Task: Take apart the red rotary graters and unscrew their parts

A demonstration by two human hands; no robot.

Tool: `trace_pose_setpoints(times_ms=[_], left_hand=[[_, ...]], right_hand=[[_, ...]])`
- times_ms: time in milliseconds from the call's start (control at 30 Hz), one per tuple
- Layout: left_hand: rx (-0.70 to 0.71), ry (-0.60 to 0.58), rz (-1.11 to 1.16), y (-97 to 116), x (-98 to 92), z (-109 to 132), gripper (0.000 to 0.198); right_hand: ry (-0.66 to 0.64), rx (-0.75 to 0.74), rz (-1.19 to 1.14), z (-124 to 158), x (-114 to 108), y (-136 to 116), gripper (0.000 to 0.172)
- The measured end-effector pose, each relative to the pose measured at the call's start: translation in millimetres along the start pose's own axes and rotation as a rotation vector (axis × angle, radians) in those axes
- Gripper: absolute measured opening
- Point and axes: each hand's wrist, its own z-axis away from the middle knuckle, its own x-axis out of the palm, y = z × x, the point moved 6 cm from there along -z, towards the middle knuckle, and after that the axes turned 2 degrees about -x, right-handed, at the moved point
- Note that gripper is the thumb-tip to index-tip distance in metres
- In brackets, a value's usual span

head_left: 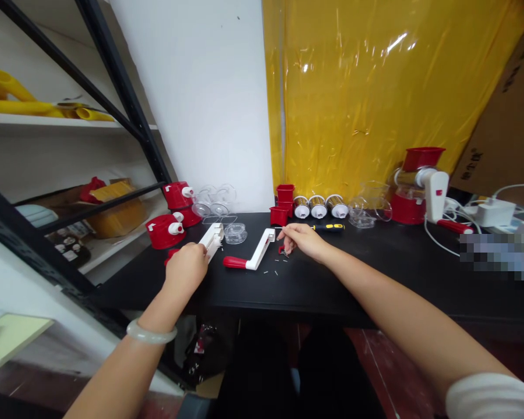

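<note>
My left hand (187,266) is closed around a white crank handle (212,238), whose red grip shows partly beside the fist. A second crank handle (258,251), white with a red grip, lies on the black table between my hands. My right hand (303,240) is near its upper end, thumb and fingers pinched together; what they hold is too small to make out. Just below those fingertips is a small red piece (282,250). Several small metal pins (276,273) lie scattered nearby. A yellow and black screwdriver (329,227) lies behind my right hand, its shaft partly hidden.
Red bases (165,231) stand at the left, near clear plastic parts (236,233). Along the back are red hoppers (285,195), three grater drums (317,206) and more clear parts (367,209). An assembled red and white grater (413,192), white cables and a charger (496,212) sit right.
</note>
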Motion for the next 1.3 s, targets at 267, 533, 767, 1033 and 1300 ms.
trace_pose_setpoints(times_ms=[267,533,767,1033,1300], left_hand=[[-0.045,0.008,-0.012,-1,-2.4,3,0.034],[-0.027,-0.023,0.040,2,-0.9,8,0.029],[0.010,0.002,0.175,6,-9.0,20,0.028],[-0.025,-0.026,0.092,-8,-2.3,11,0.032],[-0.059,0.001,-0.003,-5,3.2,8,0.027]], right_hand=[[0.003,0.005,0.007,0,0,1,0.031],[0.000,0.006,0.007,1,0,1,0.031],[0.003,0.019,0.022,2,0,0,0.031],[-0.010,0.012,0.023,1,0,2,0.034],[0.002,0.028,0.084,2,0,0,0.031]])
